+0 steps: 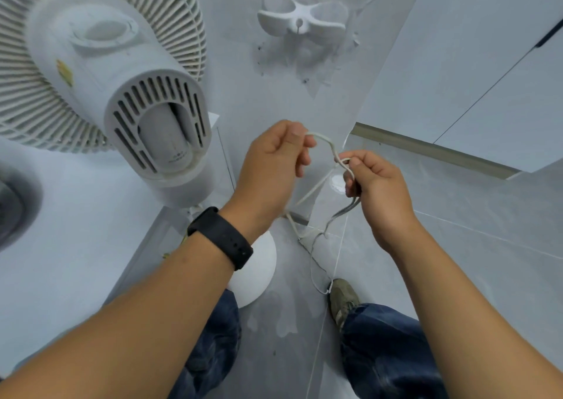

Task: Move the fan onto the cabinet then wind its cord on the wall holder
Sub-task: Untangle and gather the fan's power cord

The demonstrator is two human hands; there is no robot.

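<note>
- Fan [100,72] on cabinet [61,231], far left, grille facing away, motor housing toward camera.
- Cord [327,145] white, stretched as short arch between both hands, centre of view, below holder.
- Left hand [271,167] curled, pinching cord's left end between thumb and forefinger; black band [221,235] on wrist.
- Right hand [377,185] curled, gripping several cord loops bunched in fingers.
- Slack cord hanging from right hand, trailing down to floor [457,216] near shoe [342,299].
- Holder [301,18] white, two-winged, fixed on wall [243,63], far centre, bare of cord, well apart from hands.
- White round base [259,270] on floor beside cabinet, under left wrist.
- Jeans [387,353] at near edge.
</note>
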